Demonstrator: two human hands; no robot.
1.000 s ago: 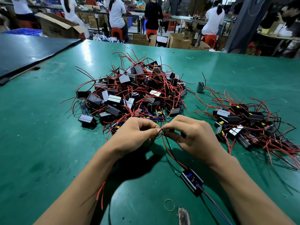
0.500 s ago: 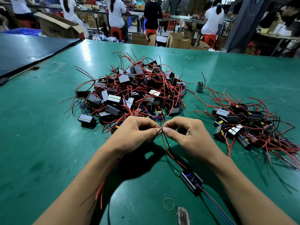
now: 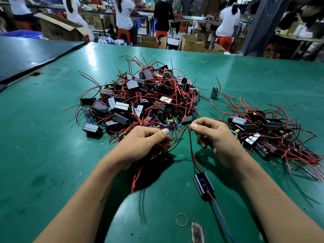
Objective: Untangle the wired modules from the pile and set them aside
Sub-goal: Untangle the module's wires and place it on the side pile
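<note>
The step in hand is the freeing of one module (image 3: 203, 185) from its neighbours. It lies alone on the table (image 3: 43, 155) at lower centre of the frame, below and between the two hands and well clear of the pile (image 3: 140, 102).

Its red and black leads (image 3: 192, 151) run up from it to the right hand (image 3: 215, 139), right of centre, which pinches them between thumb and forefinger with the other fingers curled under. From that pinch a red and a black strand sag leftward to the left hand (image 3: 145, 142). Its fingers are curled and its thumb is pressed down on wire near the pile's lower edge. Loose red wire ends trail out below that wrist. I cannot tell whether a second module sits under the palm.

The hands are apart with the strands slack between them, so the knot looks close to undone, though the crossing itself is too fine to read.

The next move calls for drawing the leads fully clear of whatever the left hand holds, without dragging more of the pile along. The module then has to be lifted by its leads or body across to the heap (image 3: 263, 134) at the right of the frame. A rubber band (image 3: 181, 220) lies at the bottom, out of the way.
</note>
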